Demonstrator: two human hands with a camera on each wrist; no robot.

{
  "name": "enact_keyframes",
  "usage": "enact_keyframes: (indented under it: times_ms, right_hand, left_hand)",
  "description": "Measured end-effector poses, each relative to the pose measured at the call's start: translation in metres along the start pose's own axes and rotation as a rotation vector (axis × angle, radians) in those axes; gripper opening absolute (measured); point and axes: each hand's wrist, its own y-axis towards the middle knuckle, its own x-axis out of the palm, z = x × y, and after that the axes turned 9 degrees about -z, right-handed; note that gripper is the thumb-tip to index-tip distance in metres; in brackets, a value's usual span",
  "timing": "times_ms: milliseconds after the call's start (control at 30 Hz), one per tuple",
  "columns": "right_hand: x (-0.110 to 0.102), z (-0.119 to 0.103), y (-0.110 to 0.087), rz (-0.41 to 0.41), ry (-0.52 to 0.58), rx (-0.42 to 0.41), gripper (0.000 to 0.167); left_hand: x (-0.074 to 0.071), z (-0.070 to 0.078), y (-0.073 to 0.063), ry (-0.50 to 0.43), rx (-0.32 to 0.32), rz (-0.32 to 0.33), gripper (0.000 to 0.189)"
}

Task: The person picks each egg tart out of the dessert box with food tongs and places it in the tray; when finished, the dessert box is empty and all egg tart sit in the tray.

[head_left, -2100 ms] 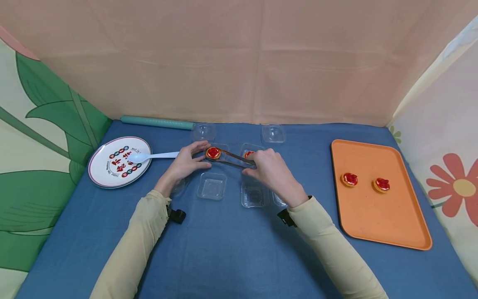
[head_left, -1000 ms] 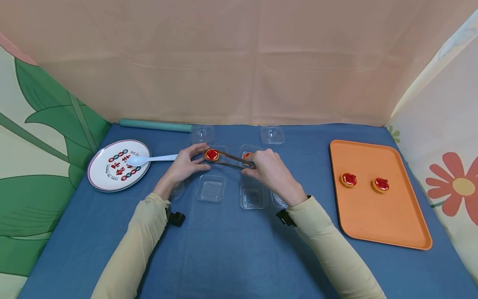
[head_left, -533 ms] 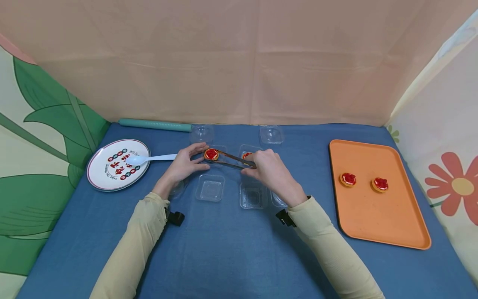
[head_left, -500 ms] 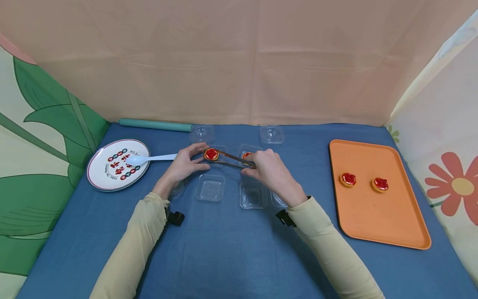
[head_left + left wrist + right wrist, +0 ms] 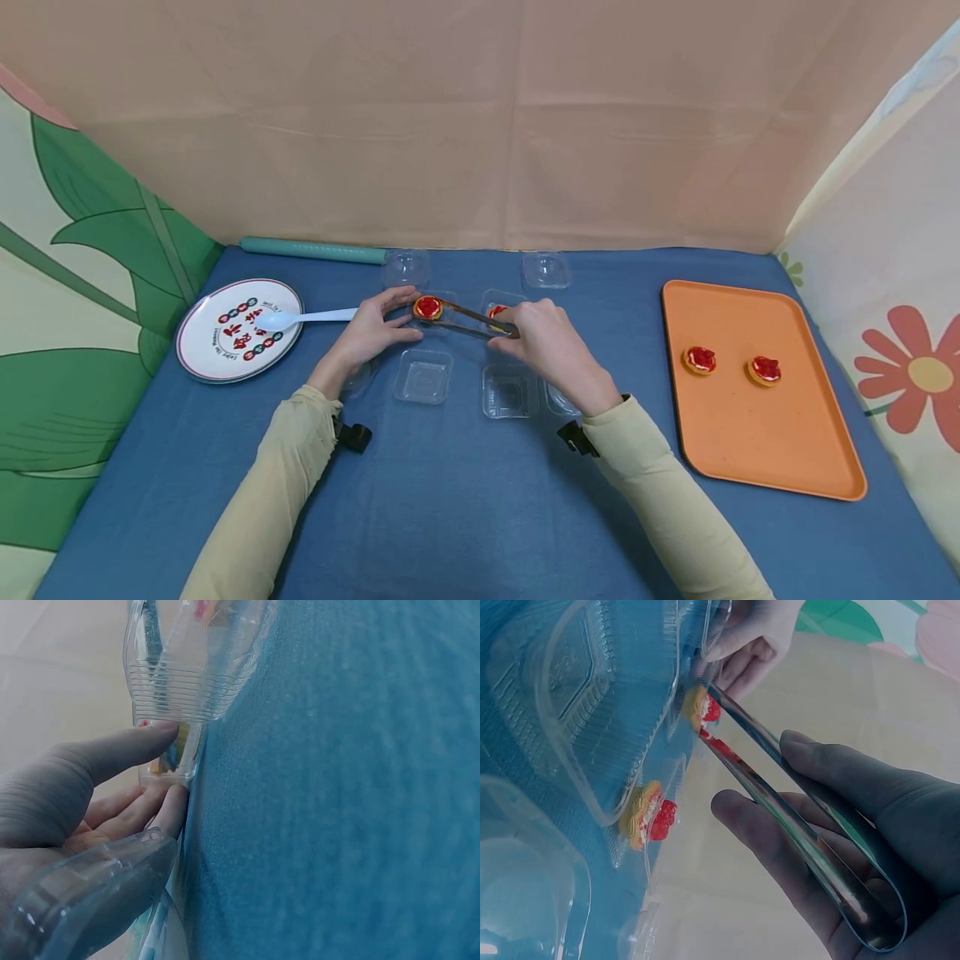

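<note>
My right hand (image 5: 543,337) grips metal tongs (image 5: 480,315), thumb on one arm and fingers on the other. Between the tong tips is a small tart (image 5: 427,307) with red topping and white cream, at a clear plastic container (image 5: 447,296) in the middle row. On that container's left side, my left hand (image 5: 369,329) holds the edge between thumb and fingers. In the left wrist view the thumb (image 5: 139,748) presses on the clear plastic. Another tart (image 5: 641,814) sits in the neighbouring container, partly hidden behind my right hand in the head view.
An orange tray (image 5: 772,442) with two red-topped tarts stands on the right. At left, a white spoon (image 5: 322,316) lies across a printed plate (image 5: 206,354). Several clear lids and containers (image 5: 423,377) surround my hands. A teal roll (image 5: 315,249) lies along the back edge.
The tongs, the tart between their tips and my right hand have shifted very slightly right in the last half second. My left hand keeps its place on the container.
</note>
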Motion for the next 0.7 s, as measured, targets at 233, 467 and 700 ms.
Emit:
enact_keyframes:
  times_ms: [233, 467, 700]
  right_hand:
    - [-0.003, 0.001, -0.005, -0.001, 0.019, 0.025, 0.032]
    - [-0.008, 0.005, -0.014, 0.023, 0.069, 0.014, 0.035]
    - [-0.012, 0.007, -0.026, 0.053, 0.075, -0.005, 0.039]
  left_hand:
    - [0.0, 0.001, 0.0, 0.006, -0.003, 0.001, 0.081]
    - [0.0, 0.001, 0.0, 0.012, 0.0, 0.001, 0.081]
    - [0.0, 0.001, -0.001, 0.011, 0.006, -0.001, 0.082]
